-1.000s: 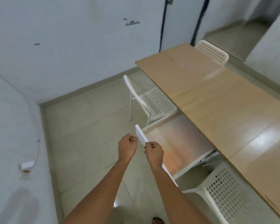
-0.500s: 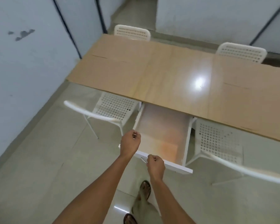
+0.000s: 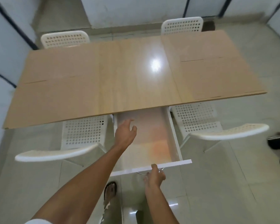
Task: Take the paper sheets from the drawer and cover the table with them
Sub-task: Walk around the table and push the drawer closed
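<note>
Left hand point(image 3: 125, 134) now off the front, over the open drawer point(image 3: 174, 136)

Even, bright overhead light, 1 hard glare spot on the table point(image 3: 113, 81), faint floor reflections, soft shadows, slight motion blur throughout, wide-angle bending of chairs point(image 3: 81, 131) at edges.

You see a light wood-grain table point(image 3: 81, 88) mid-frame, a white drawer point(image 3: 173, 133) with a pale, orange-tinged floor below it, and white chairs point(image 3: 84, 131) dotted with holes at frame edges.
</note>
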